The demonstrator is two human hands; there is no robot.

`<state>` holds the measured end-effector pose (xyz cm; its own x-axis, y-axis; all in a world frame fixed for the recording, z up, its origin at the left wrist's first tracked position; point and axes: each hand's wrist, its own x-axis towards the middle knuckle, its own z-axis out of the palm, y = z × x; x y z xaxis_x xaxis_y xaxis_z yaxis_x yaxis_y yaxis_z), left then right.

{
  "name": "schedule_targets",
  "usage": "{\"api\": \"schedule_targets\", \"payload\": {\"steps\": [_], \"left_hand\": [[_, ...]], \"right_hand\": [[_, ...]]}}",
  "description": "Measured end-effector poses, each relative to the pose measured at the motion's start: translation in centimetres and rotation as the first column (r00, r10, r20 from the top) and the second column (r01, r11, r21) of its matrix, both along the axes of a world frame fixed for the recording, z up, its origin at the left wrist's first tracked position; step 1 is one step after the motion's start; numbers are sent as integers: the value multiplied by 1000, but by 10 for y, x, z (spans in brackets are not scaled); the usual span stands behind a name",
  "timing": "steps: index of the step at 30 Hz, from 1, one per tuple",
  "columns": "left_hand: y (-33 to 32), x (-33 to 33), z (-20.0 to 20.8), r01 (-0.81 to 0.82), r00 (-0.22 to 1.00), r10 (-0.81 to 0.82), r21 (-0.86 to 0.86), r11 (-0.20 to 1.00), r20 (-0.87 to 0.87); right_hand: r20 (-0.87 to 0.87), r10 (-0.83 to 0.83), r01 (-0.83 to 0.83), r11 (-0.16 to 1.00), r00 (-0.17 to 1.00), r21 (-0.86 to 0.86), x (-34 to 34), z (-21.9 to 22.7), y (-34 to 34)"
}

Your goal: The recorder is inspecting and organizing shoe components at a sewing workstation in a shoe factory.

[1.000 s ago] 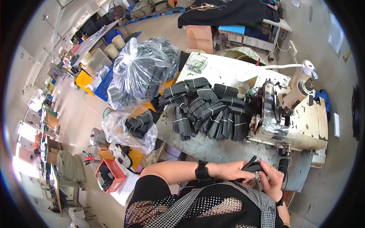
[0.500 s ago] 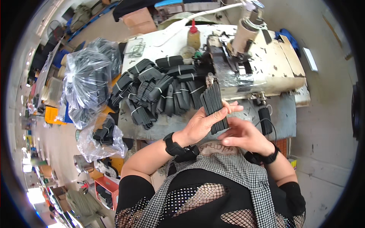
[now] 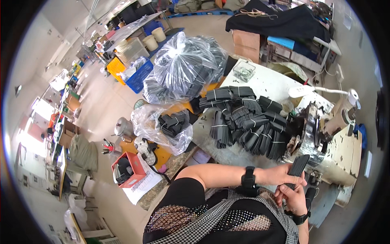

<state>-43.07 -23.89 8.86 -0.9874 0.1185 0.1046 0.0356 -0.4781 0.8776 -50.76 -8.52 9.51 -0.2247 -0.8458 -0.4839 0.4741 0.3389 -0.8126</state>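
A thin stack of flat black strips (image 3: 300,166) stands tilted in my left hand (image 3: 284,175), whose fingers and thumb are closed round its middle. Just below, my right hand (image 3: 295,200) has its fingers curled at the lower end of the stack. Its fingertips are partly hidden. To the left of both hands, a heap of black strip bundles (image 3: 243,116) tied with white bands covers part of the worktable (image 3: 221,154). A sewing machine (image 3: 325,142) with a light-coloured body is beside my hands on the right.
A large clear plastic bag (image 3: 178,67) of dark pieces stands beyond the table's left side. Nearer lies an open plastic bag (image 3: 162,126) with more black pieces. A red box (image 3: 129,170) sits at the near left, and a white lamp (image 3: 302,90) reaches over the table.
The view has swung to the left, so table and machine appear further right. My right hand has closed in on the lower end of the stack, which my left hand still holds.
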Motion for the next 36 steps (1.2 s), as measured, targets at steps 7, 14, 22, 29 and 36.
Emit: {"api": "schedule_targets", "payload": {"steps": [7,14,22,29,36], "left_hand": [[8,-4,17,-288,950,280,-47,956,-137],[11,-9,8,-594,804,398,-601,535,-441],[21,-17,14,-600,755,-70,-730,327,-652],[-21,-26,-6,-442,891,372,-684,580,-260],[-33,-16,-27,-339,939,289,-643,687,-187]], "right_hand": [[-159,254,-242,966,954,94,-10,5,7],[220,139,-145,989,966,13,-36,16,29],[-776,134,-334,937,616,-104,-22,-18,14],[-652,92,-135,991,753,-16,-20,17,8],[-568,-25,-15,998,823,-67,-8,10,1]]}}
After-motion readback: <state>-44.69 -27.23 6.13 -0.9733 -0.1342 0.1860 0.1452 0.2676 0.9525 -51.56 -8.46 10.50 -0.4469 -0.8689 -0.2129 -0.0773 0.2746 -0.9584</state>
